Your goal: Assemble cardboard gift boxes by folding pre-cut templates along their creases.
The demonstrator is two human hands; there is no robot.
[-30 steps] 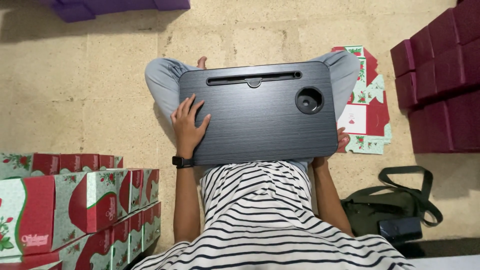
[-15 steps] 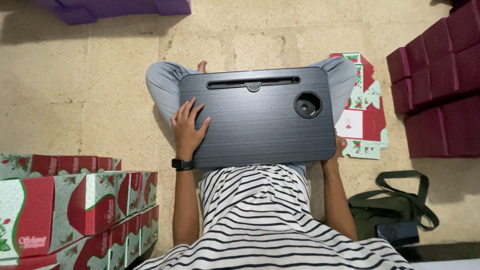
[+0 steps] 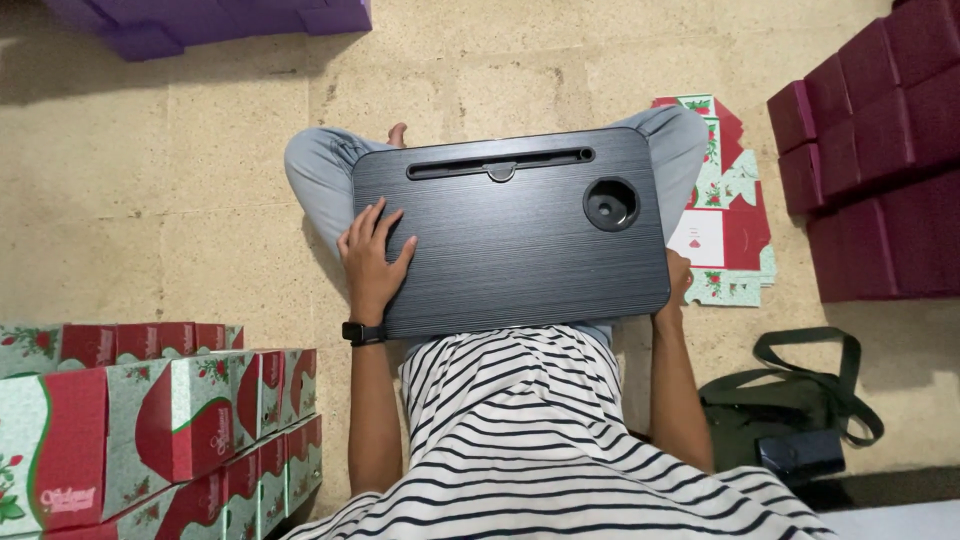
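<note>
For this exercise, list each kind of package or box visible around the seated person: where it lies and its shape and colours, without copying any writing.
Assembled gift boxes: stacked at lower left, rectangular, red and pale green with holly sprigs.
Flattened boxes: on the floor right of the lap tray, same red and green print.
Maroon boxes: stacked at right edge, plain dark red.
Purple boxes: top left edge, plain violet.

Even, fairly bright indoor light, sharp throughout. Soft shadows on floor (image 3: 200, 200) under purple boxes (image 3: 210, 20) top-left. Faint sheen on lap desk (image 3: 510, 250). No blur.
</note>
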